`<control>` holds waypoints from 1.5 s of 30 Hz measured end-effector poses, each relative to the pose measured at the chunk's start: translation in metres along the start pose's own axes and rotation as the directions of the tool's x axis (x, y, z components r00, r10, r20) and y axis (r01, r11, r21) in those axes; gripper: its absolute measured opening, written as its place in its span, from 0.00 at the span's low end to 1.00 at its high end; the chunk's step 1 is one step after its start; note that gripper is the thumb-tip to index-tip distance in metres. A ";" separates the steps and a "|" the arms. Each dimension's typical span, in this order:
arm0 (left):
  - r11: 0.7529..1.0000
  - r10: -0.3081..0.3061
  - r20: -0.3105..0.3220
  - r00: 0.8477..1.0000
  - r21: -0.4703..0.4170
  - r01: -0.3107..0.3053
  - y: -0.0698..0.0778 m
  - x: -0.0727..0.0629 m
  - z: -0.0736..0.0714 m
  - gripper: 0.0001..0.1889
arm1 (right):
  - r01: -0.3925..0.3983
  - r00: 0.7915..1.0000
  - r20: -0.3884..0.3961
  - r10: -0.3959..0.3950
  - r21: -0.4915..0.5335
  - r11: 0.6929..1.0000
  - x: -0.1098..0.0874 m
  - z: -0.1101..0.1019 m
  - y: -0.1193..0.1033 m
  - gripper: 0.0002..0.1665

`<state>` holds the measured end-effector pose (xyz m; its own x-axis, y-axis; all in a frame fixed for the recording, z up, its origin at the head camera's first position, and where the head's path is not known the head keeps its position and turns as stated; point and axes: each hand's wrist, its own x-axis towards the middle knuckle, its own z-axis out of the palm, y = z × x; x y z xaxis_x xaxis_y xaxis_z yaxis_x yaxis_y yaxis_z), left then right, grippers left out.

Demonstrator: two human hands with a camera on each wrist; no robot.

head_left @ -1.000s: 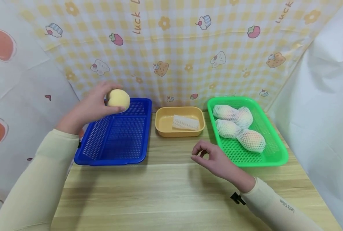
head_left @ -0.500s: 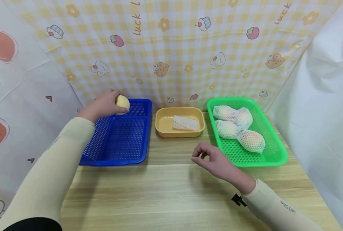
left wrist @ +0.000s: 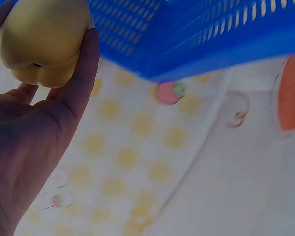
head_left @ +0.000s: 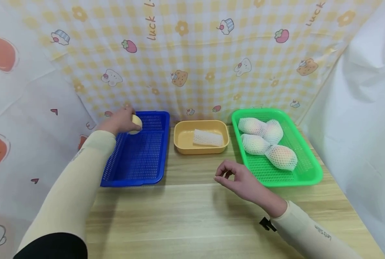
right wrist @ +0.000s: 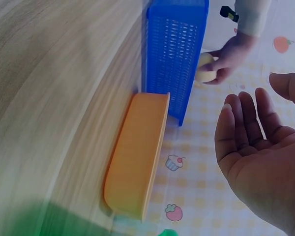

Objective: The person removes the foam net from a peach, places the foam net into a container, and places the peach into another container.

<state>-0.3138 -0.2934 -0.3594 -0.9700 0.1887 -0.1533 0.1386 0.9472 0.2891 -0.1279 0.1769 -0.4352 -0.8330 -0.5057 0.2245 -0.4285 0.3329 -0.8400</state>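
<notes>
My left hand (head_left: 122, 119) holds a pale yellow apple (head_left: 136, 125) above the back left part of the blue basket (head_left: 137, 158). Fingers and thumb curve around the fruit, and in the left wrist view the apple (left wrist: 44, 37) shows a lobed end with a small dark dimple. The blue basket (left wrist: 187, 39) lies just beyond it there. Over the table, left of the green basket (head_left: 304, 176), my right hand (head_left: 239, 178) hovers with loosely bent fingers and nothing in them; its palm also appears in the right wrist view.
Between the baskets stands a small yellow tray (head_left: 182, 145) with a white foam net sleeve (head_left: 207, 138) in it. The green basket holds several fruits in white foam nets (head_left: 282, 157). A checkered cloth (head_left: 198, 54) hangs behind the wooden table (head_left: 179, 216).
My left hand has moved down and slightly right with the apple, from above the basket's rear left rim to lower over the basket. The right hand has stayed in place.
</notes>
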 end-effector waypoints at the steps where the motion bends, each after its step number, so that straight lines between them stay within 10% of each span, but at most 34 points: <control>1: 1.000 -0.009 0.003 1.000 -0.007 0.009 -0.001 0.002 0.002 0.38 | -0.001 1.000 -0.002 0.001 -0.001 1.000 0.000 0.000 0.000 0.06; 15: 0.998 -0.042 -0.059 0.997 -0.047 0.039 -0.009 0.020 0.015 0.39 | -0.016 1.000 -0.005 0.016 -0.004 1.000 -0.005 -0.001 0.001 0.06; 23: 0.986 -0.147 -0.002 0.989 -0.077 0.146 -0.012 0.019 0.028 0.41 | -0.027 1.000 0.007 0.027 -0.007 1.000 -0.008 0.000 0.001 0.07; 45: 0.981 -0.195 0.015 0.981 -0.020 0.195 -0.034 0.032 0.056 0.39 | -0.063 0.998 0.027 0.063 0.002 0.998 -0.012 -0.001 0.007 0.08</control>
<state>-0.3379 -0.3053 -0.4273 -0.9754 0.0044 -0.2206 -0.0573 0.9605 0.2724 -0.1216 0.1859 -0.4429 -0.8486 -0.5048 0.1582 -0.3749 0.3628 -0.8532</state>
